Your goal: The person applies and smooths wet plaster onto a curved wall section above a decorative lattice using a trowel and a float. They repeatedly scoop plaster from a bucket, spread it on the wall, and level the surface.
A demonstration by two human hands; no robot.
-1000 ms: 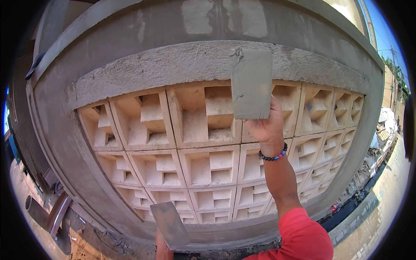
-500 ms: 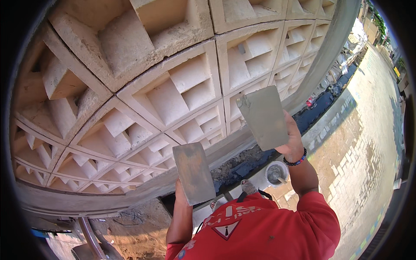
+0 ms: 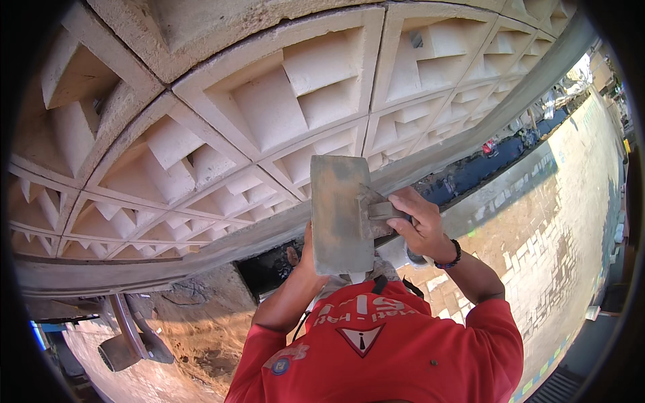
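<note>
The right hand [image 3: 422, 227] angles leftward, clasping a handle [image 3: 385, 211].

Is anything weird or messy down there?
Yes, a little: a small red thing lies by the dark ditch. It looks like litter, but it's too small to tell.

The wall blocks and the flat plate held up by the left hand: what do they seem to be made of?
Wall blocks: probably cast concrete, matt and cream, judging by the pitted, rough edges.
Flat plate: perhaps metal or plastic, dull grey with straight edges; brownish smears leave it open.
</note>
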